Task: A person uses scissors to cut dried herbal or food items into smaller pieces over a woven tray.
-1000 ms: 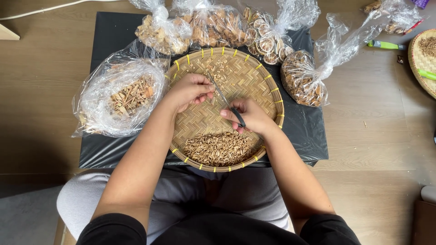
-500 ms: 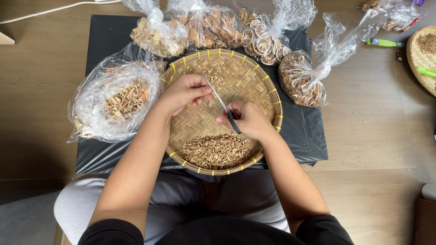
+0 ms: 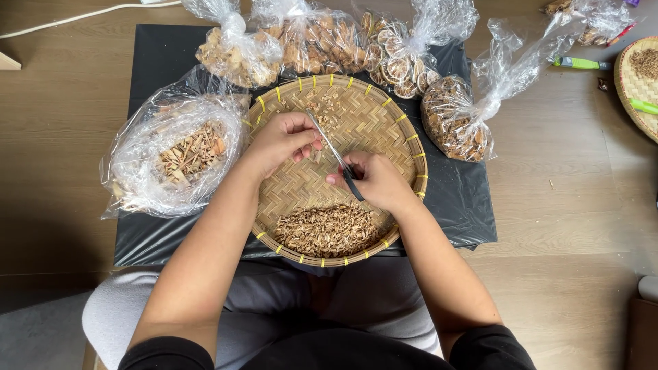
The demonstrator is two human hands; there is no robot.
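Lying nearest the body, below both hands, a heap of cut brown pieces [image 3: 329, 229] fills the near side of the woven tray [image 3: 404, 144]. Just above it the right hand [image 3: 373, 179] is closed round dark-handled scissors [image 3: 337, 159]; the left hand [image 3: 281, 140] pinches something small at the blades. Snipping close over the tray should keep bits inside. Beyond the hands sit knotted clear bags [image 3: 308, 44].

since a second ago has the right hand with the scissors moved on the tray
Yes, slightly. The right hand with the scissors sits a little farther from the chip pile on the woven tray.
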